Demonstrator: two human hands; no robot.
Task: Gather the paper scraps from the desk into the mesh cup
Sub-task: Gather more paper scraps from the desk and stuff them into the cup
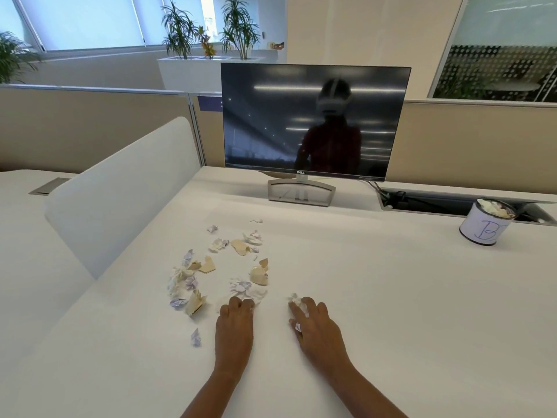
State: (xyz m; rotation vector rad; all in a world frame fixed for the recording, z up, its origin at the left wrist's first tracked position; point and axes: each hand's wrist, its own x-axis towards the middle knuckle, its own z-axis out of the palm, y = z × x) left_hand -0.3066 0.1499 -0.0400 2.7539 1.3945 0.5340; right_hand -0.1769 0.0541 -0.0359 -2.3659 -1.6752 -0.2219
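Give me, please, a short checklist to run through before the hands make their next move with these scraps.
1. Right hand grips white scraps: ok.
2. Left hand has a hold on the white pile: cannot tell.
3. Mesh cup upright, mouth open: ok.
4. Room left in the cup: cannot tell; paper reaches its rim.
5. Desk free of scraps: not ok; many remain, one stray scrap beside the left hand.

I can read 2 things from here. The monitor carries the brand DELL in small white letters at the middle of its lower bezel. The cup at far right has a white wrap with a large blue handwritten B; the mark beside it I cannot make out. A purple sticker on the partition is too blurred to read.
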